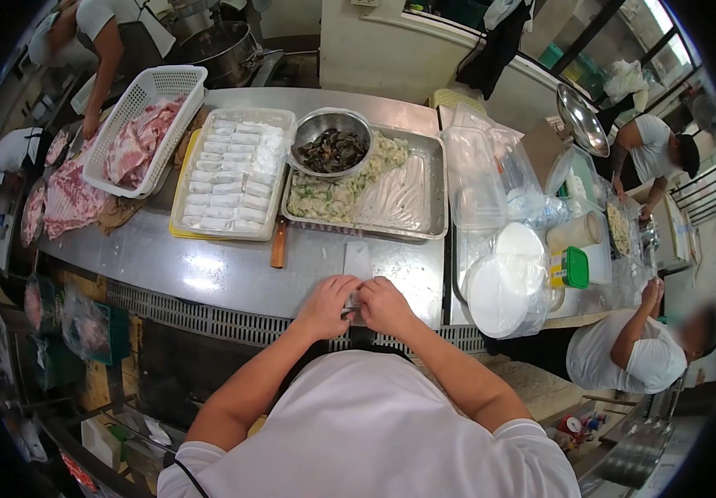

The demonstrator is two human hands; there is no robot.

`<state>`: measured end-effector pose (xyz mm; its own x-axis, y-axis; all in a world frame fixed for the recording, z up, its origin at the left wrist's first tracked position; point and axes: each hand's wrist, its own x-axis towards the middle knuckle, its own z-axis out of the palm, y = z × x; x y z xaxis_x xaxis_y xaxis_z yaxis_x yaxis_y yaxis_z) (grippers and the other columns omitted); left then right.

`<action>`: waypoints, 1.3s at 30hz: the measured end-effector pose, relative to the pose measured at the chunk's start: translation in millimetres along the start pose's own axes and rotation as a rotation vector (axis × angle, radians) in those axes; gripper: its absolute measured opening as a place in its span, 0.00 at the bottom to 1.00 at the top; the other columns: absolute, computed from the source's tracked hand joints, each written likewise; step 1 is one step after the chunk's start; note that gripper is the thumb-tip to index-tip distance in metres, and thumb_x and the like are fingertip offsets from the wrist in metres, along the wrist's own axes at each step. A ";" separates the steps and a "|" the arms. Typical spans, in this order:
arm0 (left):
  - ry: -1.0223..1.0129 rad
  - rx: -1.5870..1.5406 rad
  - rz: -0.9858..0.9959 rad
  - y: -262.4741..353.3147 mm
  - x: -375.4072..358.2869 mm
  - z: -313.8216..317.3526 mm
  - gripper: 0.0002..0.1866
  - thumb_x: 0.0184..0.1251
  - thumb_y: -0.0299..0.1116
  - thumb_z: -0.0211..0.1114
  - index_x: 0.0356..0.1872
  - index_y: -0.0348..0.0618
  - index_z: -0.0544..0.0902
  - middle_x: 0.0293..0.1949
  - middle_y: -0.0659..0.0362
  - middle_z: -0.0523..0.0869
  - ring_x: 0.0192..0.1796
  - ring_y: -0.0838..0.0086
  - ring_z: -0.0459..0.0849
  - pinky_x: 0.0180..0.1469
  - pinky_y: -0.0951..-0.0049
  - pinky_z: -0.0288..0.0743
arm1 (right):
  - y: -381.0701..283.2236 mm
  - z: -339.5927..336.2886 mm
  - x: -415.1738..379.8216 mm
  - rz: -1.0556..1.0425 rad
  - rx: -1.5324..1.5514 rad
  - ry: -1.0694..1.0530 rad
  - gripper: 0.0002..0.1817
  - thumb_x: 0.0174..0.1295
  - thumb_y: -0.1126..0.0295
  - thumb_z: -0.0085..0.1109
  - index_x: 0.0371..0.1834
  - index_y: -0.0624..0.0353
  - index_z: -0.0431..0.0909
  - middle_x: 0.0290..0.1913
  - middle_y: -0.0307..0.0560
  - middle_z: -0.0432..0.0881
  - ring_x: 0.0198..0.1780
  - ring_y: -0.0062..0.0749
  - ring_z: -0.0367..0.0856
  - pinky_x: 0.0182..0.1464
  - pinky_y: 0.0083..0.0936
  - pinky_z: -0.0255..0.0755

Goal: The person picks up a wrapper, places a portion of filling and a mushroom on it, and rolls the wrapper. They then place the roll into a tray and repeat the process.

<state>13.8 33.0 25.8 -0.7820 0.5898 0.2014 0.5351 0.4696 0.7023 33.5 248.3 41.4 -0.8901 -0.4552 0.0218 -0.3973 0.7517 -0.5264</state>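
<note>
My left hand (327,305) and my right hand (384,306) are close together at the front edge of the steel table. Their fingers are bent and pinch the near end of a thin white wrapper sheet (357,257), which lies flat and points away from me. Whatever is under my fingertips is hidden. Beyond it, a steel tray (436,191) holds a pale minced filling with green bits (325,203), partly scraped away on the right. A metal bowl of dark, shiny pieces (333,151) rests in this tray. To the left, a white tray (285,158) carries rows of white wrapped rolls (225,187).
A wooden-handled tool (278,243) lies between the trays. At far left are a white basket (144,91) of raw meat and a large meat slab (71,195). Bagged white lids (499,290) and a yellow-green tub (569,267) stand right. Several other people work around.
</note>
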 end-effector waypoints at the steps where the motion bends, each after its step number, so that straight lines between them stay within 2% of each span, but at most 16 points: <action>1: -0.078 0.037 -0.015 -0.6 0.8 -4.2 0.39 0.58 0.32 0.81 0.73 0.39 0.77 0.68 0.48 0.83 0.75 0.51 0.78 0.77 0.52 0.71 | -1.4 -3.0 -1.3 -0.016 0.031 0.029 0.14 0.55 0.78 0.69 0.45 0.64 0.85 0.57 0.58 0.89 0.63 0.58 0.84 0.70 0.45 0.78; 2: -0.155 0.074 -0.031 -2.3 0.1 -6.8 0.40 0.58 0.34 0.82 0.74 0.40 0.77 0.69 0.48 0.83 0.75 0.52 0.78 0.77 0.52 0.70 | -2.5 -6.3 -3.6 -0.032 0.062 0.058 0.16 0.55 0.78 0.70 0.48 0.64 0.85 0.58 0.58 0.88 0.64 0.58 0.83 0.71 0.45 0.78; 5: -0.181 0.102 0.046 -12.9 -12.1 -8.0 0.47 0.54 0.40 0.87 0.77 0.41 0.75 0.70 0.47 0.82 0.75 0.50 0.78 0.78 0.49 0.68 | -6.5 -14.1 -16.0 -0.022 0.055 0.124 0.24 0.54 0.76 0.72 0.57 0.63 0.83 0.63 0.58 0.85 0.67 0.58 0.81 0.72 0.46 0.76; 6: -0.175 0.099 0.066 -12.6 -16.7 -10.1 0.47 0.55 0.40 0.87 0.77 0.42 0.75 0.70 0.48 0.83 0.74 0.50 0.78 0.78 0.49 0.69 | -7.8 -15.7 -22.0 -0.008 0.034 0.141 0.28 0.54 0.75 0.74 0.61 0.63 0.82 0.65 0.58 0.84 0.68 0.58 0.80 0.73 0.46 0.75; 9: -0.153 0.111 0.117 -12.0 -32.5 -5.8 0.44 0.56 0.38 0.86 0.76 0.44 0.77 0.69 0.53 0.85 0.72 0.53 0.80 0.76 0.50 0.71 | -10.8 -14.8 -39.0 0.007 -0.095 0.000 0.32 0.53 0.72 0.78 0.65 0.60 0.80 0.68 0.57 0.81 0.69 0.59 0.77 0.75 0.48 0.72; 12: -0.118 0.160 0.159 -22.4 -43.8 13.8 0.37 0.61 0.37 0.83 0.73 0.46 0.81 0.66 0.57 0.87 0.69 0.57 0.83 0.73 0.52 0.73 | -3.2 9.4 -48.4 -0.037 -0.132 -0.011 0.33 0.55 0.68 0.81 0.65 0.59 0.80 0.65 0.55 0.81 0.68 0.59 0.77 0.77 0.52 0.69; 15: -0.050 0.166 0.184 -24.7 -47.5 19.0 0.30 0.65 0.39 0.79 0.69 0.48 0.85 0.62 0.61 0.89 0.67 0.62 0.85 0.69 0.55 0.75 | 0.8 24.6 -53.8 -0.049 -0.123 -0.012 0.31 0.54 0.71 0.80 0.64 0.59 0.81 0.61 0.53 0.82 0.65 0.55 0.78 0.73 0.52 0.71; 18: 0.035 0.098 0.173 -23.9 -43.1 19.4 0.24 0.68 0.40 0.78 0.64 0.49 0.88 0.57 0.62 0.91 0.64 0.62 0.86 0.66 0.56 0.77 | 2.5 26.6 -55.0 -0.101 -0.092 0.159 0.28 0.58 0.71 0.78 0.63 0.59 0.82 0.55 0.52 0.84 0.61 0.55 0.80 0.72 0.52 0.72; 21: 0.089 0.054 0.160 -22.7 -38.9 19.5 0.18 0.70 0.41 0.77 0.57 0.50 0.91 0.53 0.63 0.92 0.61 0.61 0.86 0.62 0.57 0.78 | -0.8 24.5 -51.2 -0.035 -0.023 0.180 0.18 0.67 0.69 0.73 0.58 0.57 0.85 0.52 0.52 0.85 0.60 0.56 0.80 0.73 0.52 0.70; 26: 0.157 0.067 0.084 -19.8 -28.1 25.1 0.08 0.75 0.40 0.75 0.48 0.51 0.93 0.46 0.62 0.90 0.54 0.59 0.85 0.58 0.56 0.77 | -3.0 25.9 -38.3 0.112 0.052 0.195 0.12 0.67 0.71 0.73 0.52 0.57 0.89 0.48 0.52 0.84 0.55 0.54 0.81 0.64 0.51 0.72; 30: 0.127 0.103 -0.051 -19.8 -13.0 27.0 0.07 0.74 0.37 0.75 0.46 0.48 0.94 0.43 0.58 0.89 0.51 0.54 0.83 0.56 0.53 0.76 | -2.1 26.6 -25.1 0.225 0.123 0.280 0.12 0.64 0.71 0.75 0.50 0.57 0.88 0.45 0.51 0.83 0.53 0.52 0.81 0.59 0.47 0.74; 33: 0.067 0.118 -0.152 -20.3 -3.7 25.3 0.07 0.74 0.38 0.75 0.45 0.48 0.94 0.43 0.57 0.88 0.52 0.53 0.83 0.58 0.52 0.75 | -6.5 21.4 -24.4 0.144 -0.031 0.326 0.14 0.60 0.70 0.77 0.48 0.59 0.87 0.46 0.51 0.82 0.54 0.51 0.81 0.57 0.45 0.75; 35: 0.007 0.131 -0.217 -17.9 0.9 22.1 0.07 0.74 0.38 0.75 0.44 0.48 0.94 0.44 0.57 0.89 0.54 0.53 0.83 0.59 0.53 0.75 | -14.1 14.9 -24.2 0.063 -0.084 0.264 0.14 0.60 0.71 0.76 0.48 0.60 0.86 0.47 0.51 0.82 0.54 0.50 0.81 0.57 0.45 0.75; 38: 0.088 0.083 -0.219 -19.4 4.5 24.3 0.08 0.70 0.35 0.77 0.45 0.46 0.92 0.46 0.56 0.89 0.56 0.52 0.84 0.61 0.52 0.75 | -13.0 15.8 -23.1 0.000 -0.174 0.203 0.14 0.60 0.70 0.75 0.48 0.60 0.85 0.47 0.50 0.82 0.54 0.50 0.81 0.58 0.44 0.75; 39: 0.089 0.061 -0.121 -17.3 4.5 18.4 0.10 0.69 0.34 0.78 0.47 0.46 0.92 0.46 0.56 0.89 0.56 0.53 0.84 0.60 0.52 0.76 | -10.0 17.4 -22.2 -0.013 -0.205 0.189 0.14 0.61 0.70 0.74 0.48 0.60 0.85 0.48 0.50 0.82 0.54 0.50 0.81 0.58 0.44 0.75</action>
<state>6.9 39.6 2.0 -0.8660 0.4667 0.1794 0.4512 0.5747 0.6827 61.1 242.6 31.4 -0.9026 -0.3834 0.1956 -0.4292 0.8360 -0.3419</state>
